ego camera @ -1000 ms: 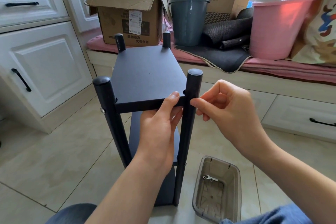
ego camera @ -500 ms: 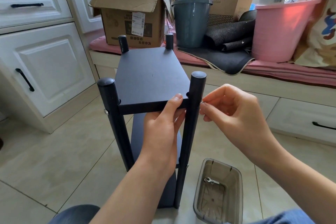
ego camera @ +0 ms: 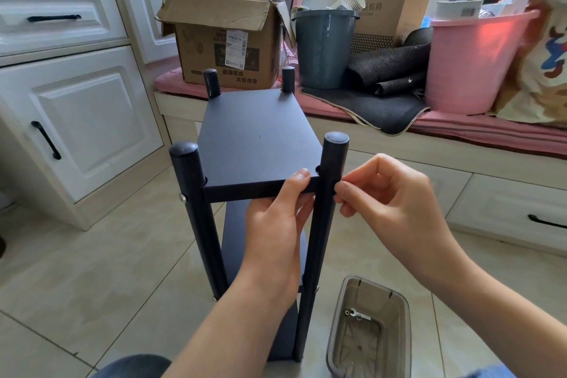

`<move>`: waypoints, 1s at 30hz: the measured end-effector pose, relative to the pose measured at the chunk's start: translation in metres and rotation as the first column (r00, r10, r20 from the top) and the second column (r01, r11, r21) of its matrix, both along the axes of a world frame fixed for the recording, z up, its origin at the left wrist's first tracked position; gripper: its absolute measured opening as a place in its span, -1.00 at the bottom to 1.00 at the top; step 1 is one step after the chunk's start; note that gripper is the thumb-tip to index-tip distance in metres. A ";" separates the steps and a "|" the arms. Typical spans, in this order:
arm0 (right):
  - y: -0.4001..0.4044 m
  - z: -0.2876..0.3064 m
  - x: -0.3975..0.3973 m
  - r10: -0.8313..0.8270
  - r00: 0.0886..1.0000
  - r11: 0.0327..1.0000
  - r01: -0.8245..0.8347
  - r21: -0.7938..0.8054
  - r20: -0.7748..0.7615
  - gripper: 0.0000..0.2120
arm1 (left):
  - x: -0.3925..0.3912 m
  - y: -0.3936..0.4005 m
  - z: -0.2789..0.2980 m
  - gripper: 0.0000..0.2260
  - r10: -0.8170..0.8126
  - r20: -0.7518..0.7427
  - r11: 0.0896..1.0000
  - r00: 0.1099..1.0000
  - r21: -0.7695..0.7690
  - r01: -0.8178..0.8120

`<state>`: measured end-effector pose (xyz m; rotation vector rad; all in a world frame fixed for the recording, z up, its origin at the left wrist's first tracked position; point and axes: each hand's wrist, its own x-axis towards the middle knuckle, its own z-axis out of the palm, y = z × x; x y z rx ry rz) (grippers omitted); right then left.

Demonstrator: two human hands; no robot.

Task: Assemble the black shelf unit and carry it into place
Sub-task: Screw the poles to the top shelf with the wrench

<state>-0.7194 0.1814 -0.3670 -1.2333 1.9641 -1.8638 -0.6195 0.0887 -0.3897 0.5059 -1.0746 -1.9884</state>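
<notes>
On the tiled floor (ego camera: 92, 270), just in front of the pink-cushioned window bench (ego camera: 478, 129), the black shelf unit (ego camera: 257, 144) is standing upright. The left hand (ego camera: 276, 224) is gripping the near edge of the unit's top board, thumb on top and fingers curled underneath. The right hand (ego camera: 389, 202) is pinching thumb and forefinger together against the unit's near right post (ego camera: 325, 209), at the level of the board; whatever it is holding is too small to make out. Right of the unit's foot, a clear plastic tray (ego camera: 402, 331) is sitting with a small wrench (ego camera: 357, 314) inside.
</notes>
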 end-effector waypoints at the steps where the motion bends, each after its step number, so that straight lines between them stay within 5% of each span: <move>1: 0.000 0.000 0.000 0.007 1.000 1.000 -0.006 -0.007 0.017 -0.90 | 0.000 0.000 0.000 -0.92 -0.001 -0.001 1.000 1.000 0.002 0.001; 26: 0.003 0.004 -0.004 0.130 0.966 0.991 -0.123 -0.045 0.225 -0.93 | -0.002 -0.002 -0.008 -0.86 -0.025 0.014 0.996 1.000 -0.089 0.027; 30: 0.002 0.005 -0.006 0.160 0.947 0.987 -0.154 -0.042 0.278 -0.93 | -0.002 0.002 -0.008 -0.69 -0.021 -0.006 0.996 1.000 -0.081 0.020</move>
